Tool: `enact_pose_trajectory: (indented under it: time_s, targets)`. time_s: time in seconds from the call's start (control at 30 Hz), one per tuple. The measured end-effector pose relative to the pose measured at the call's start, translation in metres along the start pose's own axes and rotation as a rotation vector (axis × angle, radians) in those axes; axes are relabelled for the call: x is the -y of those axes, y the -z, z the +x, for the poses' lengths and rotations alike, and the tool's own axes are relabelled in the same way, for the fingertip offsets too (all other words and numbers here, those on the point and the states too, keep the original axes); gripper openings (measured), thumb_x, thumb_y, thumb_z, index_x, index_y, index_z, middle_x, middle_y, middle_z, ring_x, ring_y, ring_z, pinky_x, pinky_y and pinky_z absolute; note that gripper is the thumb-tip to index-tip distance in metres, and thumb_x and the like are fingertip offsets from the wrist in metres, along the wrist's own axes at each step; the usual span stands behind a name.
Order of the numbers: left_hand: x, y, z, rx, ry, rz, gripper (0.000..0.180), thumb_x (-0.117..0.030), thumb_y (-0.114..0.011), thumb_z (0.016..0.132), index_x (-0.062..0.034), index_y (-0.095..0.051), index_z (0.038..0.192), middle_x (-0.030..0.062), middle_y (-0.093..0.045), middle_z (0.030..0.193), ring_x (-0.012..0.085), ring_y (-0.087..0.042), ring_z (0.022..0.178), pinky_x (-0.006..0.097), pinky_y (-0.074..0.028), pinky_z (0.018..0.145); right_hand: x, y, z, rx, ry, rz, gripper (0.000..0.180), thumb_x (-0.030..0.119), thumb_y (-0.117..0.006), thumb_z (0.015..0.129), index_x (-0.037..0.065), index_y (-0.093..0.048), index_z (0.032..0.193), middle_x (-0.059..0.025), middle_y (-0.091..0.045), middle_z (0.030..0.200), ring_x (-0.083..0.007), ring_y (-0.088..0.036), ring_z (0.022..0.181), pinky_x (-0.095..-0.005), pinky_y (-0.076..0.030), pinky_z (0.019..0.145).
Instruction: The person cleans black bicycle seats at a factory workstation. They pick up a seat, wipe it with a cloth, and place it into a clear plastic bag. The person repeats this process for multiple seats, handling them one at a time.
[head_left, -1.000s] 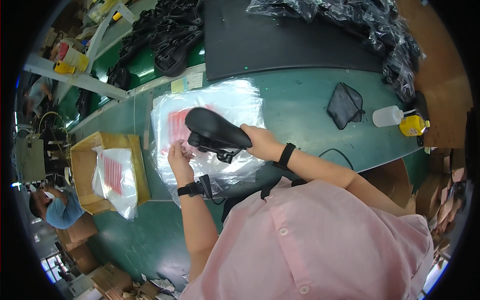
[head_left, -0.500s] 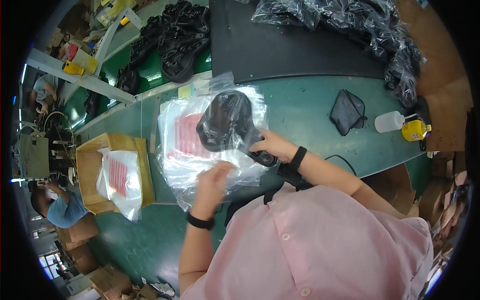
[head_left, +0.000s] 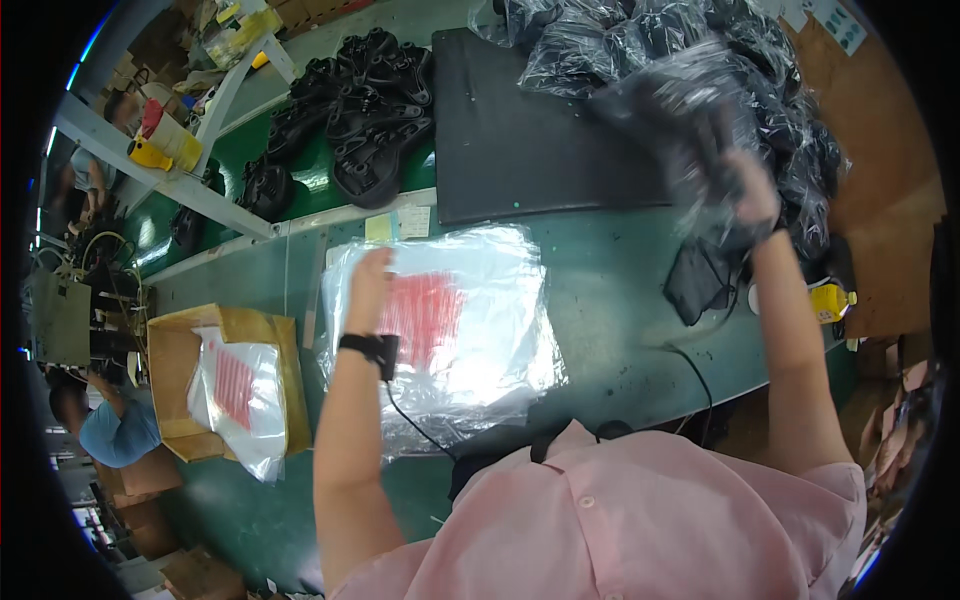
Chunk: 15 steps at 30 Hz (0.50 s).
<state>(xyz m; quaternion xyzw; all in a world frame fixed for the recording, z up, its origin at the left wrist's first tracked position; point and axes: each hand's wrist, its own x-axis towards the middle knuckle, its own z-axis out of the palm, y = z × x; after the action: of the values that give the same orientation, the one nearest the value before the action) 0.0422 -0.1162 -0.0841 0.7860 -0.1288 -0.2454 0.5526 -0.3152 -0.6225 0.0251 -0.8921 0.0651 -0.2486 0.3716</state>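
My right hand is raised at the upper right, closed on a black bicycle saddle in a clear plastic bag. Both are smeared by motion, in front of the heap of bagged saddles. On the left, my left hand is over the left edge of a stack of clear plastic bags with red printing. It is seen edge-on, its fingers stretched away from me, with nothing visible in them.
Unbagged black saddles lie beyond a white metal frame. A black mat covers the table's far side. A carton of bags stands left. A dark pouch and yellow bottle are right. Another person sits far left.
My right hand has carried the bagged saddle from over the bag stack to the far right heap. My left hand has moved forward and left, over the stack's edge.
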Motion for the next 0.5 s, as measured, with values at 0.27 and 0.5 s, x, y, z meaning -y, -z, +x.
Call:
enact_pose_trajectory:
  time_s: [0.27,0.5]
  targets:
    - [0.084,0.068,0.193,-0.434,0.314,-0.314,0.044,-0.032,-0.055,0.092,-0.0001,-0.053,0.123,0.0131,-0.057,0.115,0.0238,-0.060,0.084,0.034,-0.050,0.065,0.072,-0.101,0.080,-0.186,-0.524,0.463,0.029,0.022,-0.052,0.093,0.002,-0.057,0.113,-0.0069,-0.066,0.089,-0.0162,-0.064,0.070,-0.0269,-0.052,0.058]
    - [0.068,0.048,0.255,-0.304,0.348,-0.117,0.042,-0.031,-0.058,0.092,0.0017,-0.054,0.118,0.0148,-0.062,0.109,0.0252,-0.058,0.094,0.039,-0.046,0.075,0.095,-0.305,-0.067,0.570,-0.502,0.085,0.029,0.015,-0.064,0.082,0.008,-0.062,0.111,-0.0095,-0.069,0.084,-0.0240,-0.067,0.076,-0.0355,-0.053,0.074]
